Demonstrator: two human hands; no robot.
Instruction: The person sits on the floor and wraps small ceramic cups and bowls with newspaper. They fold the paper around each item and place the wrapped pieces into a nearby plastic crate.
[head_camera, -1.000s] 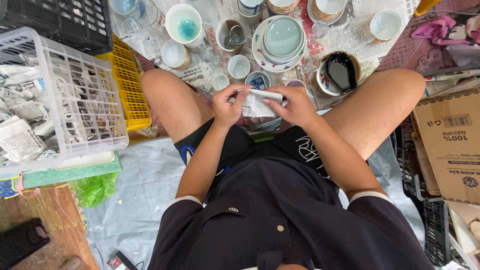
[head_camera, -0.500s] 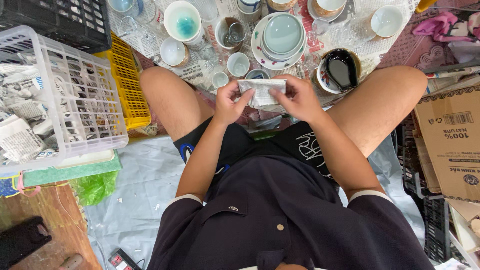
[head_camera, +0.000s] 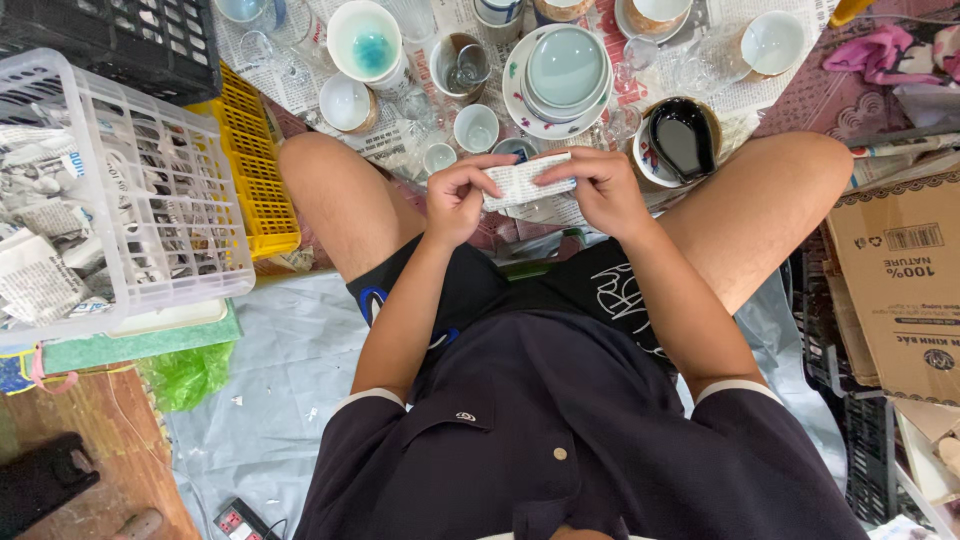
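Note:
Both my hands hold a small bundle wrapped in newspaper (head_camera: 522, 180) above my knees. My left hand (head_camera: 458, 197) grips its left end with curled fingers. My right hand (head_camera: 600, 187) pinches its right end and top edge. What the paper covers is hidden. Just beyond the bundle, on spread newspaper on the floor, stand small white cups (head_camera: 476, 127), a stack of pale green plates (head_camera: 565, 72) and a bowl with a dark spoon-shaped dish (head_camera: 683, 140).
A white plastic crate (head_camera: 150, 190) with newspaper-wrapped items stands at the left, a yellow crate (head_camera: 258, 175) behind it and a black crate (head_camera: 120, 35) at top left. A cardboard box (head_camera: 900, 280) lies at the right. A pink cloth (head_camera: 880, 50) is top right.
The wrapped bundle has been turned and lifted slightly between my hands; my fingers have shifted along its paper edges. Nothing else has moved.

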